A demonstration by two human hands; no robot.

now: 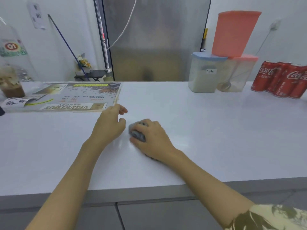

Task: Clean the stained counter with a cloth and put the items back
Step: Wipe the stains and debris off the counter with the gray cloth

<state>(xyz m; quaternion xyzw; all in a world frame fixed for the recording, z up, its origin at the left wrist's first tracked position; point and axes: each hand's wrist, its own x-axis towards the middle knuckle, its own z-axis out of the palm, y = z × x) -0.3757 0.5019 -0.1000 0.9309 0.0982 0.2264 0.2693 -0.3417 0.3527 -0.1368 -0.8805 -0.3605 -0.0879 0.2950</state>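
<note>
Cloth (137, 132): balled, gripped under right hand (152, 138) on counter (216, 130).
Left hand (108, 126): empty, fingers loosely curled, just left of cloth.
Menu (66, 97): beyond left hand.

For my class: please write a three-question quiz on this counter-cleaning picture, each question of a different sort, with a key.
1. True or false: the right hand grips the grey cloth.
2. Which lies nearest the left hand? A) cola cans B) menu board C) container labelled latte
3. Fill in: the pink container stands on top of two lidded ____.

Key: 1 true; 2 B; 3 containers.
</note>
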